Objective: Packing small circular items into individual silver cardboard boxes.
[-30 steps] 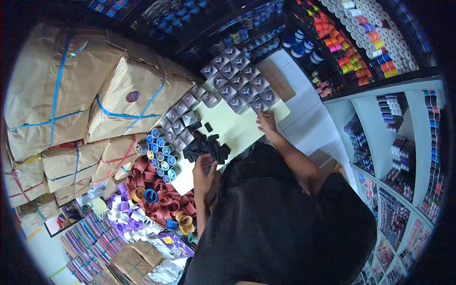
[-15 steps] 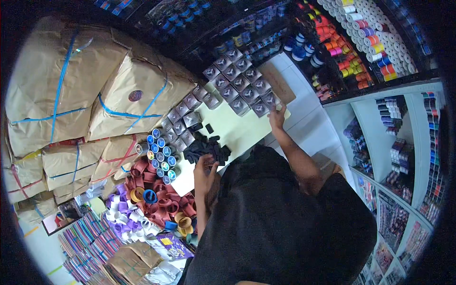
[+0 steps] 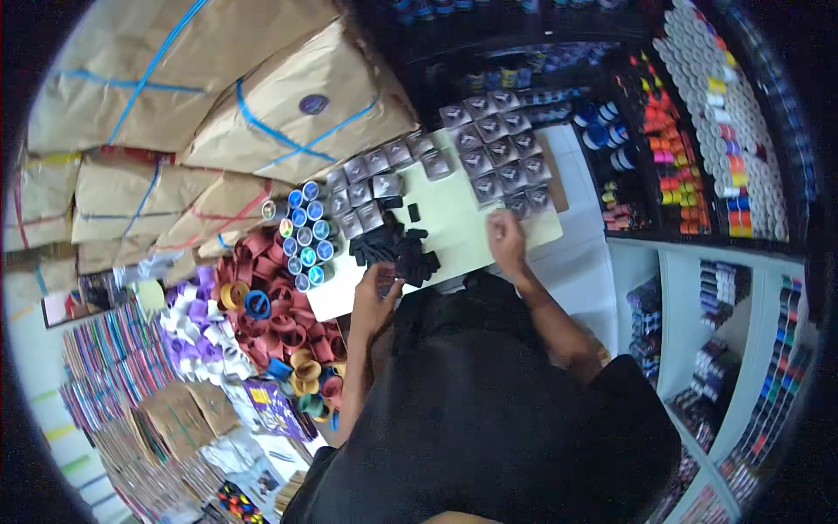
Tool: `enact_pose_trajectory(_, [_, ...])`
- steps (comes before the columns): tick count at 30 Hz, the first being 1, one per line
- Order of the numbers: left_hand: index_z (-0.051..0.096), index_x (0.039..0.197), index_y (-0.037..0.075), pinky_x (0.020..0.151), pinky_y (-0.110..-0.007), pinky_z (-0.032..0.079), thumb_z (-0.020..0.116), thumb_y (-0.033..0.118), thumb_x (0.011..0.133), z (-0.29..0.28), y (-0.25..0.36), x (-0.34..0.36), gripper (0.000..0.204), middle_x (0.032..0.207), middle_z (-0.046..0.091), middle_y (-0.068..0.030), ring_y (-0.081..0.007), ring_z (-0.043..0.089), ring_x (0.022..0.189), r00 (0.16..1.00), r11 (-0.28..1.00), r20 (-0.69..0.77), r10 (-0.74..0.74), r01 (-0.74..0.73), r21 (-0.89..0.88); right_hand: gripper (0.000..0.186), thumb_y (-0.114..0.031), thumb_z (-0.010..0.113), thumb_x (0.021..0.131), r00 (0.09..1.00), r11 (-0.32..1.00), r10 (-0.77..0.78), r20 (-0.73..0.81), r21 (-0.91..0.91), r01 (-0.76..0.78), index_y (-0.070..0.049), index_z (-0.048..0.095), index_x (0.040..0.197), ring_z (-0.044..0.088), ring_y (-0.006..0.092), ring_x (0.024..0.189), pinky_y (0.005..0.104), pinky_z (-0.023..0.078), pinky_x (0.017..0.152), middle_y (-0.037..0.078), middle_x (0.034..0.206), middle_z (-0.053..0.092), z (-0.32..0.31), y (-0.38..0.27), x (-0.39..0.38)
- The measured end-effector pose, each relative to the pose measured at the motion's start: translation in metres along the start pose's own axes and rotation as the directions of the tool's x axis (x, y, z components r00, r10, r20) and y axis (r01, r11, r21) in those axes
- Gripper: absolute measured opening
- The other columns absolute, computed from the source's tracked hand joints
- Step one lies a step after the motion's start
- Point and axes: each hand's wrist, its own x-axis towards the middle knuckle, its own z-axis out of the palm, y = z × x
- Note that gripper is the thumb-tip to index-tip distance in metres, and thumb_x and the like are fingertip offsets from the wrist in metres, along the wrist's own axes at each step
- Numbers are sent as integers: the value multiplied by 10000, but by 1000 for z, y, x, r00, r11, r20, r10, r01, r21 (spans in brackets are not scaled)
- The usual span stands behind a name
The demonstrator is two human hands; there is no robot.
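My left hand (image 3: 375,293), at the near edge of the pale table (image 3: 441,258), is closed around a small clear-looking box (image 3: 386,279), mostly hidden by the fingers. Just beyond it lies a loose heap of small black pieces (image 3: 397,249), and one black piece (image 3: 414,212) rests apart. My right hand (image 3: 506,240) hovers near the table's front right, slightly blurred, its fingers curled with nothing visible in them. Beyond it stand clear square boxes with printed tops (image 3: 502,153) in close rows. More such boxes (image 3: 358,192) stand left of the middle.
Round blue-topped containers (image 3: 307,255) crowd the table's left corner. Beside them are piles of red rolled bands (image 3: 279,327) and white and purple ones (image 3: 188,327). Big paper-wrapped bundles (image 3: 288,105) rise at the left. Shelves of thread spools (image 3: 720,131) line the right.
My right hand has drawn back toward me from the near corner of the boxes, its fingers now curled. My left hand stays beside the black heap. The whole view has turned somewhat.
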Motion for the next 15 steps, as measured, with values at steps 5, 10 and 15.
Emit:
enact_pose_trajectory(5, [613,1161,-8,782,-350,563,741,121,897,-25,-14,-17,321,1003,712,-138,-234,719,911,996,995,-74,-59,53,-81,252,-186,688,899,803,950,-160,573,-130,282,-71,621,1112,646,365,981,475,522,848,176,1022,643,94,7,14])
enact_pose_trajectory(10, [609,1181,15,774,-334,585,728,106,913,-52,-33,-40,306,1051,700,-140,-217,716,907,985,986,-127,-118,102,-129,480,-272,747,858,907,901,-40,419,-378,214,-57,566,1248,567,413,1158,508,496,948,208,1218,589,177,10,44])
enact_pose_trajectory(15, [594,1173,14,770,-333,581,732,109,909,-82,-70,-73,313,1042,706,-129,-219,724,887,954,974,-229,-191,157,-161,376,-143,705,863,942,825,-108,317,-500,263,-31,543,1183,572,444,1105,530,496,907,225,1147,599,209,10,33])
